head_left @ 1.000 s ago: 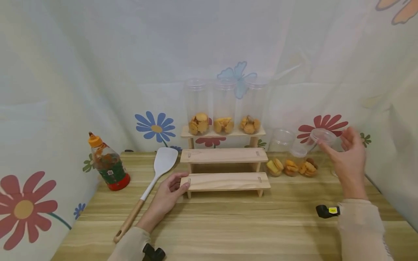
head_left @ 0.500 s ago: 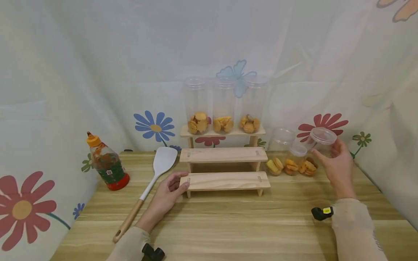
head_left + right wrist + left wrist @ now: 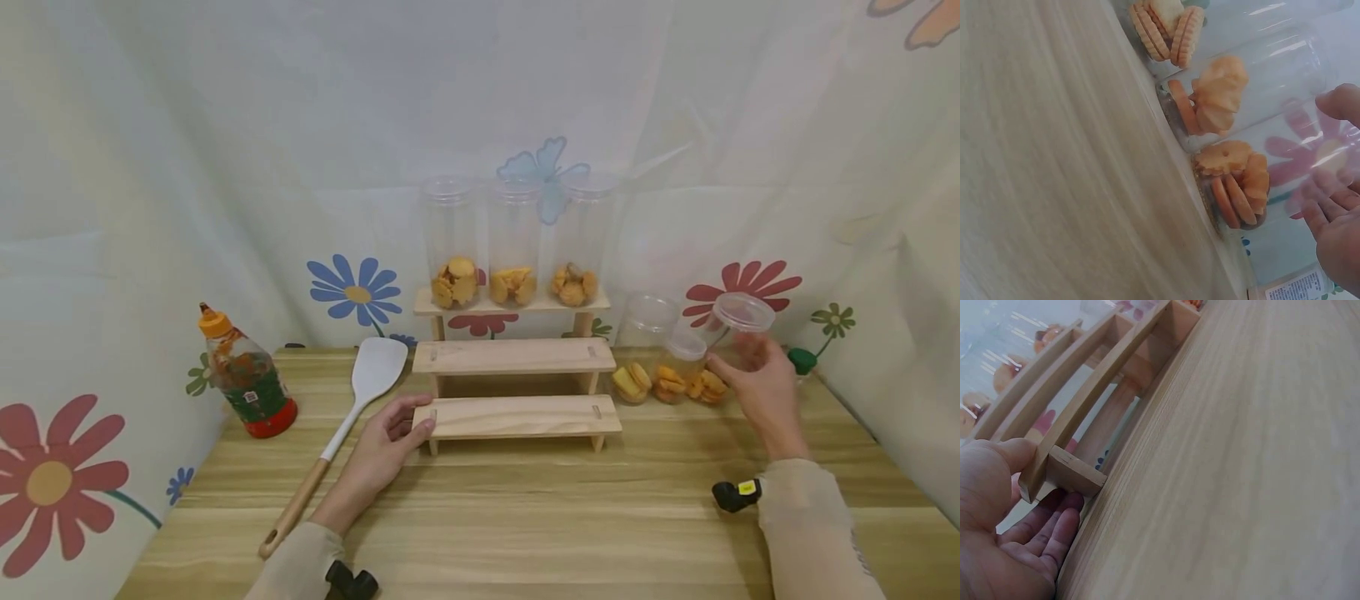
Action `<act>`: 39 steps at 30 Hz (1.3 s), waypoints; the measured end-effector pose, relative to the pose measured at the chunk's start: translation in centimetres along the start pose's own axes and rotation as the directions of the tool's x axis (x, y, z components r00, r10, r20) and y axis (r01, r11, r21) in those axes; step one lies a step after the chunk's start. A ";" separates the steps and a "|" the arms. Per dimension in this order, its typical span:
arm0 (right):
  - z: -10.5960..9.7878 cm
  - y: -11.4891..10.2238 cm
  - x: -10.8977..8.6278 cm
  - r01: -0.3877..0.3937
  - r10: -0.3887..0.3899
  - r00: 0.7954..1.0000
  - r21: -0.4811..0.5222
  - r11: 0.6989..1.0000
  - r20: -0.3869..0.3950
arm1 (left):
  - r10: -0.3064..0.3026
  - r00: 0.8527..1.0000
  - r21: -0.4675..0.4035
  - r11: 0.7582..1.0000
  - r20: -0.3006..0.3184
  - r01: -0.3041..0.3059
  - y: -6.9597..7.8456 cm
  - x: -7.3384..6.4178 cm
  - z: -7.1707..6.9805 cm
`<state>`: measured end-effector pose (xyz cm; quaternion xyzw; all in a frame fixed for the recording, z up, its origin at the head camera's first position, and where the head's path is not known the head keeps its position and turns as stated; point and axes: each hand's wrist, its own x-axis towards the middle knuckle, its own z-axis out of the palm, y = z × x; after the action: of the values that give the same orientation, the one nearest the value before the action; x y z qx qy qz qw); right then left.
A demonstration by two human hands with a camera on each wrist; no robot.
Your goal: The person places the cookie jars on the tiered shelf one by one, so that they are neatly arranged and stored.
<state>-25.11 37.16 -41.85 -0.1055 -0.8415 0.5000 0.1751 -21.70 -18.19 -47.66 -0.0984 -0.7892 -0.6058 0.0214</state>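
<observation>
In the head view my left hand point(image 3: 386, 446) holds the left end of the lowest step of a three-tier wooden display stand point(image 3: 517, 417). The left wrist view shows the thumb on top of that board and the other fingers below, near the stand's leg point(image 3: 1075, 472). Off to the right, my right hand point(image 3: 765, 400) curls round a clear plastic jar point(image 3: 742, 312) of cookies, the fingers partly seen through its wall. That jar stands on the table beside a shorter clear jar point(image 3: 686, 343) and another tall jar point(image 3: 648, 315), both with cookies.
Three clear cookie jars point(image 3: 514, 233) stand on the top tier. A white spatula point(image 3: 375, 367) with a wooden handle lies left of the stand, beside a red-based sauce bottle point(image 3: 255, 392). A green-capped container point(image 3: 802, 360) is behind my right hand. A flowered curtain hangs behind.
My right hand has moved left and down, from beside the rightmost jar to round its body. The green cap has come into view. My left hand stays on the stand.
</observation>
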 end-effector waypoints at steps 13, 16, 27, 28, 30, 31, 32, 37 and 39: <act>0.0 -1.2 0.0 -0.022 0.024 0.997 0.030 0.999 -0.067 | -0.003 1.000 0.021 1.000 -0.002 0.003 0.3 0.0 -0.1; -0.5 -1.7 -0.1 -0.026 0.030 0.995 0.043 0.999 -0.093 | -0.004 1.000 0.020 1.000 -0.002 0.004 0.3 -0.1 0.0; -2.7 -6.6 -1.2 -0.001 0.014 0.971 0.058 0.998 -0.240 | -0.010 1.000 0.006 1.000 0.004 0.010 0.3 -0.1 0.1; -2.8 -7.2 -1.5 0.009 0.007 0.968 0.064 0.998 -0.249 | -0.011 1.000 0.006 1.000 0.004 0.011 0.3 -0.1 0.1; -3.3 -8.2 -2.0 0.033 -0.011 0.967 0.081 0.996 -0.253 | -0.009 1.000 0.007 1.000 0.003 0.009 0.2 -0.1 0.0; -3.5 -8.8 -2.3 0.048 -0.025 0.967 0.084 0.995 -0.253 | -0.008 1.000 0.008 1.000 0.003 0.008 0.3 -0.1 0.0; -3.7 -9.3 -2.6 0.066 -0.042 0.967 0.088 0.994 -0.253 | -0.007 1.000 0.008 1.000 0.003 0.007 0.2 -0.1 0.0; -4.4 -11.7 -4.3 0.147 -0.116 0.966 0.122 0.982 -0.233 | -0.004 1.000 0.011 1.000 0.003 0.004 0.2 -0.1 0.0; -4.5 -12.6 -4.9 0.177 -0.144 0.964 0.133 0.975 -0.225 | -0.005 1.000 0.013 1.000 0.004 0.005 0.2 -0.1 0.0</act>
<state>-18.86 33.05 -29.73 -0.0764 -0.7829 0.5325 0.3124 -21.57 -18.19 -47.47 -0.0975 -0.7934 -0.6006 0.0190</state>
